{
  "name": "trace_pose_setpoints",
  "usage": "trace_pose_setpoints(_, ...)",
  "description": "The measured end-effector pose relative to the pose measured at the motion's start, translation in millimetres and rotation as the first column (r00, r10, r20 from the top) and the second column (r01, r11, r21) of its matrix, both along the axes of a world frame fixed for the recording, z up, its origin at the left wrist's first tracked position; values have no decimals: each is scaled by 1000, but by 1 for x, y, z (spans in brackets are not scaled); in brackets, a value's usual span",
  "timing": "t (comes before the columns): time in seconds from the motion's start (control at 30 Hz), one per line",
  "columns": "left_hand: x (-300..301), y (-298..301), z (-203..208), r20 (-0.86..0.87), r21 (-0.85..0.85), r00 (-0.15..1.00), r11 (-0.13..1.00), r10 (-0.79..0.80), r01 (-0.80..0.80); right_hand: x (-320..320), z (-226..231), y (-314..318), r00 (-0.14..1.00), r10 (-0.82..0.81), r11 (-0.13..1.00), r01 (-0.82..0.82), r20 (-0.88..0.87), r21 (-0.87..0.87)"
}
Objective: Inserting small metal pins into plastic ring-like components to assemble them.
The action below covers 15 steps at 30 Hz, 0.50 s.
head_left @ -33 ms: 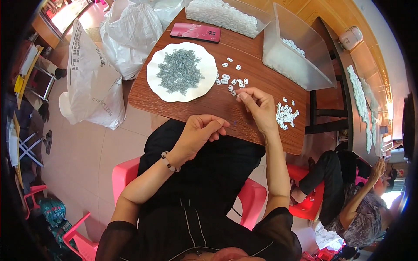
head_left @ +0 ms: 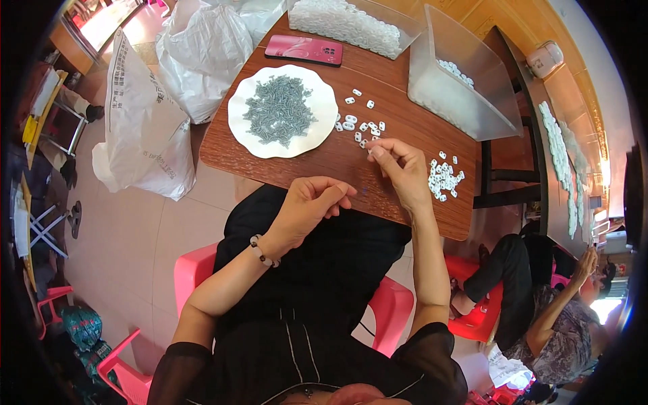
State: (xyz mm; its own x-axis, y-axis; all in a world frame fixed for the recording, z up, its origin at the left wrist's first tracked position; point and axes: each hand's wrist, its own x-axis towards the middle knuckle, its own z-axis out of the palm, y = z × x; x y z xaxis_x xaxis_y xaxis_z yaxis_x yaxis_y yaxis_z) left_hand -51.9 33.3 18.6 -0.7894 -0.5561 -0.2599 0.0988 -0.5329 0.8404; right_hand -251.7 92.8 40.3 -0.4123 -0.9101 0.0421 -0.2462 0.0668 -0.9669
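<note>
The right hand (head_left: 399,170) pinches its fingertips together at the near edge of a scatter of small white pieces (head_left: 360,125) on the brown table (head_left: 324,162); whether a piece is caught cannot be told. The left hand (head_left: 312,202) curls loosely at the table's near edge. Beyond lie a white plate (head_left: 317,131) heaped with grey bits, a pink phone (head_left: 304,49), two clear bins and, right, another white pile (head_left: 443,177). White sacks slump on the tiled floor.

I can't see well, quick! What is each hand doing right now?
Left hand: fingers curled near the table edge; cannot tell if it holds anything.
Right hand: fingertips pinched at the small white pieces on the table.
</note>
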Motion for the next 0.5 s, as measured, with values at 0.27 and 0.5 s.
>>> trace_pose_setpoints(0.27,4,-36,32,117,-909,835,396,538,-128,20,-8,26,996,75,996,-77,53,36)
trace_pose_setpoints(0.5,-1,-100,10,195,-976,710,58,677,212,34,-19,27,999,44,999,-44,-10,15)
